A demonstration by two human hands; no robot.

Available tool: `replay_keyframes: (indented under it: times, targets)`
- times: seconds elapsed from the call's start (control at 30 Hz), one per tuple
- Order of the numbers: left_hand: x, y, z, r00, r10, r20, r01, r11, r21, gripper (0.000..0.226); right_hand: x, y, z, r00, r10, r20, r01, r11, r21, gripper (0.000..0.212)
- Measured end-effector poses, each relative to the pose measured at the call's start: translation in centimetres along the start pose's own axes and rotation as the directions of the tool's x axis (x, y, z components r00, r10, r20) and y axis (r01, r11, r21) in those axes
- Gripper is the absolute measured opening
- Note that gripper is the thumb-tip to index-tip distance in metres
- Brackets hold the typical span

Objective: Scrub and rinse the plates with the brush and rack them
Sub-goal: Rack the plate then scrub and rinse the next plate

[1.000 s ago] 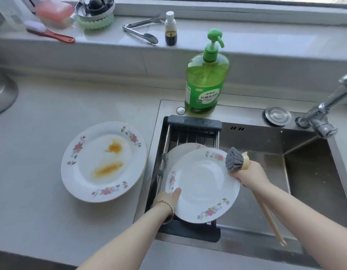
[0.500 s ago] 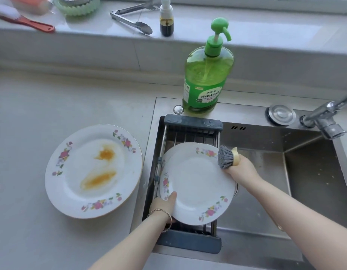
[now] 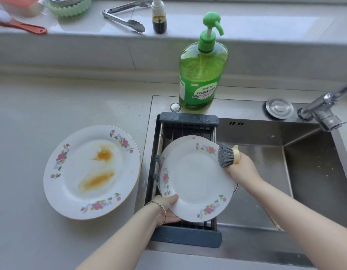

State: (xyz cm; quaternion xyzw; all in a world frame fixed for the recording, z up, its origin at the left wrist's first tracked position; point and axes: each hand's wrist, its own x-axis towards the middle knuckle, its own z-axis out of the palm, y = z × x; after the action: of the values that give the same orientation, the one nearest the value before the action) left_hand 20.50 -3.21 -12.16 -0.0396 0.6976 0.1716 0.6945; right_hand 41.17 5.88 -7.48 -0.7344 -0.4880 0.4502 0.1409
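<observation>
Diagonally, the brush (image 3: 225, 155) points up-left, bristles against the plate (image 3: 196, 180).

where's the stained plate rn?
Head view, left: the white floral plate with orange stains lies flat on the grey countertop, just left of the dark sink rack.

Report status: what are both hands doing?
Left hand grips clean floral white plate over dark sink rack. Right hand holds grey-bristled brush at its rim. Stained floral plate sits on counter.
</observation>
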Motion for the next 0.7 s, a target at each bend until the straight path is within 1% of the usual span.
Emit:
replay_keyframes:
  times: [0.1,0.17,0.23,0.33,0.43,0.5,0.6,0.7]
  targets:
    - [0.0,0.1,-0.3,0.999,-0.021,0.044,0.018,0.998,0.064,0.016,-1.2,0.2,-0.7,0.999,-0.033,-0.026,0.033,0.999,0.003,0.024]
    - [0.1,0.1,-0.5,0.997,-0.056,0.061,0.05,0.995,0.088,0.018,-2.0,0.7,-1.1,0.999,-0.047,-0.024,0.047,0.999,-0.017,0.019]
    - [0.3,0.1,-0.5,0.996,-0.066,0.06,0.06,0.993,0.104,0.017,-2.4,1.1,-1.2,0.999,-0.047,-0.014,0.046,0.998,-0.036,0.018]
    - [0.6,-0.3,-0.2,0.999,-0.025,0.028,0.024,0.999,0.046,0.017,-2.3,1.7,-0.6,0.999,-0.037,0.016,0.038,0.998,-0.046,0.02]
    - [1.0,-0.3,0.2,0.997,0.055,-0.047,-0.054,0.998,0.031,0.032,-1.6,1.7,0.1,0.999,-0.042,0.021,0.044,0.996,-0.072,0.022]
    - [1.1,-0.3,0.3,0.995,0.07,-0.076,-0.068,0.997,0.028,0.038,-1.1,1.4,0.3,0.998,-0.056,0.031,0.059,0.992,-0.108,0.022]
    - [1.0,-0.4,0.4,0.996,0.049,-0.074,-0.046,0.998,0.04,0.034,-0.2,0.6,0.4,0.997,-0.054,0.053,0.062,0.986,-0.157,0.022]
    - [0.8,-0.3,0.4,0.997,0.035,-0.074,-0.034,0.999,0.023,0.021,0.7,-0.1,0.7,0.997,-0.062,0.051,0.071,0.977,-0.201,0.022]
